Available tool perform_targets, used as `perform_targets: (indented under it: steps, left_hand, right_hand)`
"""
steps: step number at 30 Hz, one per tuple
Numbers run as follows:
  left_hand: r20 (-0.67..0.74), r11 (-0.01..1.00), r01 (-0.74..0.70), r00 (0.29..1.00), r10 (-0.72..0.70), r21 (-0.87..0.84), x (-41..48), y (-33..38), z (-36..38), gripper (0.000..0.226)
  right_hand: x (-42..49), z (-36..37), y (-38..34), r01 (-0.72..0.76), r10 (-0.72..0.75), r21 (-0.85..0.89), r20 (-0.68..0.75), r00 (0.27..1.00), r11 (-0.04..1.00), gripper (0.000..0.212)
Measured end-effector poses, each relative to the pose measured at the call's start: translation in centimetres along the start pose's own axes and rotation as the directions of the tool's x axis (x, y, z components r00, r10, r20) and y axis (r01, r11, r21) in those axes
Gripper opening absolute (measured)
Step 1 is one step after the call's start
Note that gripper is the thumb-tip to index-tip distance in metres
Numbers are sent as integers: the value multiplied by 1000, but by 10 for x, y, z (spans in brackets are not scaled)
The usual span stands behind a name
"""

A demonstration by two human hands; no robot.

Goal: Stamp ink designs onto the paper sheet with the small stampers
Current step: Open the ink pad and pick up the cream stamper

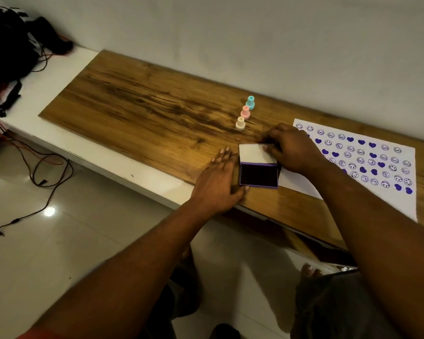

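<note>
A purple ink pad (258,176) lies open near the front edge of the wooden board, its white-lined lid (255,154) tilted up behind the dark pad. My right hand (291,149) grips the lid's far right corner. My left hand (218,182) rests flat against the pad's left side, fingers together. Three small stampers stand in a row behind the pad: cream (240,123), pink (245,112) and teal (250,102). The paper sheet (367,192) lies to the right, covered with several purple smiley and heart prints.
The wooden board (137,106) sits on a white ledge (66,133) against a grey wall. A black bag and tangled red and black cables (15,50) lie at the far left, with cables trailing onto the tiled floor (34,167).
</note>
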State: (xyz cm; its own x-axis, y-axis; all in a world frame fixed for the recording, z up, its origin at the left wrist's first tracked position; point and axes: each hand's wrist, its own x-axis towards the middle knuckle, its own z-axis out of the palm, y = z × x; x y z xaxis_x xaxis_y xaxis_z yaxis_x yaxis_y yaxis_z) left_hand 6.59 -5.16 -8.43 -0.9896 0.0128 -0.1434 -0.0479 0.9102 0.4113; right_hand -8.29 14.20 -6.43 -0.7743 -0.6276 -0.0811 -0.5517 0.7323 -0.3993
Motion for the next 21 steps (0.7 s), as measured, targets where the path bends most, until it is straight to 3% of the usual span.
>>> perform_targets:
  steps: [6, 15, 21]
  left_hand:
    - [4, 993, 18, 1000, -18, -118, 0, -5, -9, 98]
    - [-68, 976, 93, 992, -109, -198, 2, -20, -21, 86]
    - [-76, 972, 117, 988, -135, -205, 1, -29, -21, 89]
  right_hand:
    - [15, 6, -29, 29, -34, -30, -180, 983, 999, 46]
    - [37, 23, -58, -46, 23, -113, -198, 980, 993, 59]
    - [44, 27, -68, -39, 15, -116, -201, 979, 992, 46]
